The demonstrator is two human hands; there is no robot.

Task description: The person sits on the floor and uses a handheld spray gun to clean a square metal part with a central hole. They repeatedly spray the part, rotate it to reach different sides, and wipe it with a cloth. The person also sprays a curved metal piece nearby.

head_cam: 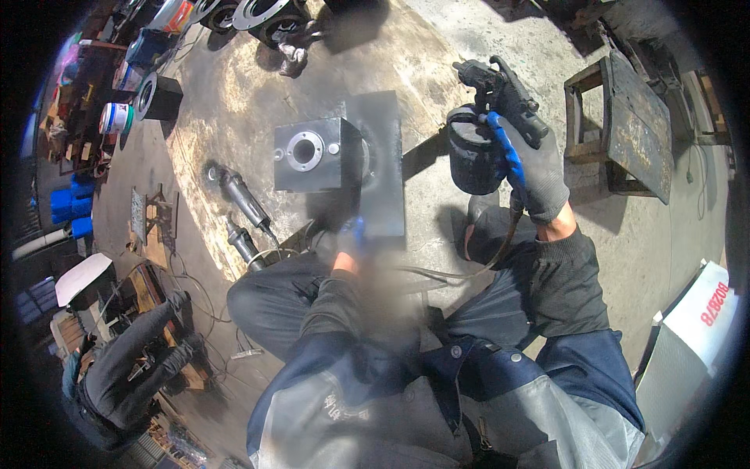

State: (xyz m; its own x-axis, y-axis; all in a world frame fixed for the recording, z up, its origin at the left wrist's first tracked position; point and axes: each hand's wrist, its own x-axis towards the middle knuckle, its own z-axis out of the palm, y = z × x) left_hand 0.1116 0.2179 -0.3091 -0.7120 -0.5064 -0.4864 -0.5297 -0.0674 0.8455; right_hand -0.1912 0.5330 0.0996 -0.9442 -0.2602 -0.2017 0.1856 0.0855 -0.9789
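My right hand (530, 170), in a grey glove with blue coating, grips a black spray gun (507, 97) with a dark paint cup (471, 149) beneath it. A hose (498, 252) runs from the gun down across my legs. My left hand (351, 233), also gloved, is low beside the front of a dark box-shaped metal housing (307, 176); its fingers are blurred, and I cannot tell whether they touch the metal. The housing bears a bright ring flange (305, 151) around a round bore. Right of it is a flat dark rectangular face (384, 205), partly blurred.
Two corded power tools (246, 199) lie on the stained floor sheet left of the housing. Several flanged housings (158, 97) and a white tub (116, 118) stand farther left. A worn stool (638, 126) is at right. Another person (123, 369) is at lower left among cables.
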